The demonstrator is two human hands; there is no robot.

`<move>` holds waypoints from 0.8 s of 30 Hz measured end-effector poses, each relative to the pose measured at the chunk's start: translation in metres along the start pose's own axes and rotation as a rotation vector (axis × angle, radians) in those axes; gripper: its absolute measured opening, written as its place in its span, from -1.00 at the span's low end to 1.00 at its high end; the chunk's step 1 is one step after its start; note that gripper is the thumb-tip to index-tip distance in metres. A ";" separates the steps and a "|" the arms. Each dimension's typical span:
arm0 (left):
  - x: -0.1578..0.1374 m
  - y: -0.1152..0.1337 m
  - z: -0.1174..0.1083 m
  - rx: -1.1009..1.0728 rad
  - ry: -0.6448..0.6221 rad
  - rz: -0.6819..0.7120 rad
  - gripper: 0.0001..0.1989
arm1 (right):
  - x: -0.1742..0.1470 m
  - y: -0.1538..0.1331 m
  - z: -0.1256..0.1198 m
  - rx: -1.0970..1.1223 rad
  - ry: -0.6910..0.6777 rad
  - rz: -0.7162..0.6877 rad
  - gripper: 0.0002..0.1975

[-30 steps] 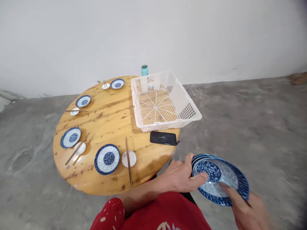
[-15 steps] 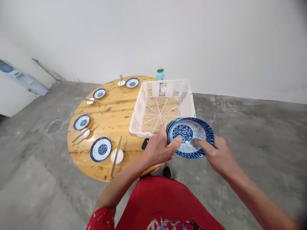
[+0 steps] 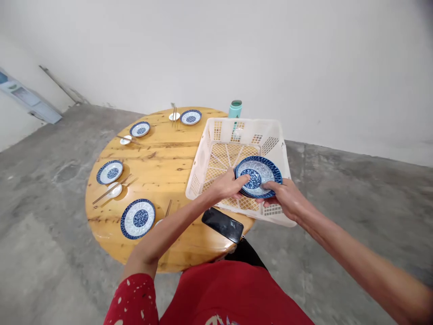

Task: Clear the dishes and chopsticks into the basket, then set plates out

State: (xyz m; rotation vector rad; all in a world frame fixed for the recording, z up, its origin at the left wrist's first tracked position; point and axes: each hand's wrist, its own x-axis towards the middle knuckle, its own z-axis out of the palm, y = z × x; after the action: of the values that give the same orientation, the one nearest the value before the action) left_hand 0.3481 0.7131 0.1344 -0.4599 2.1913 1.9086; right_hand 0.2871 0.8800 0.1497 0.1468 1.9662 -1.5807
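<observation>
The left hand and right hand pinch the plate stack tight from both sides, up over the basket and not put down yet, while four plates already lie on the table, left of the grip.

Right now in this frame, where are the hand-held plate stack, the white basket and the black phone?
Plate stack (image 3: pixel 260 174): head view, the top plate's inner face.
White basket (image 3: pixel 202 159): head view, its left side wall.
Black phone (image 3: pixel 222 225): head view, middle of its upper face.
</observation>
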 end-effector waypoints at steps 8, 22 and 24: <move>0.055 -0.004 -0.012 -0.078 0.032 -0.199 -0.60 | 0.061 -0.015 0.012 -0.062 -0.014 0.129 -0.91; 0.183 -0.020 -0.061 -0.095 0.345 -0.425 -0.53 | 0.227 -0.035 0.058 -0.162 -0.138 0.128 -0.88; 0.197 -0.023 -0.069 -0.134 0.377 -0.416 -0.55 | 0.247 -0.039 0.065 -0.172 -0.141 0.128 -0.88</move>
State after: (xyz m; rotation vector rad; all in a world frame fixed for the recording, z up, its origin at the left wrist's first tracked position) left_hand 0.1761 0.6225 0.0545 -1.2786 1.9574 1.8504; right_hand 0.0949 0.7408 0.0487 0.0874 1.9315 -1.2989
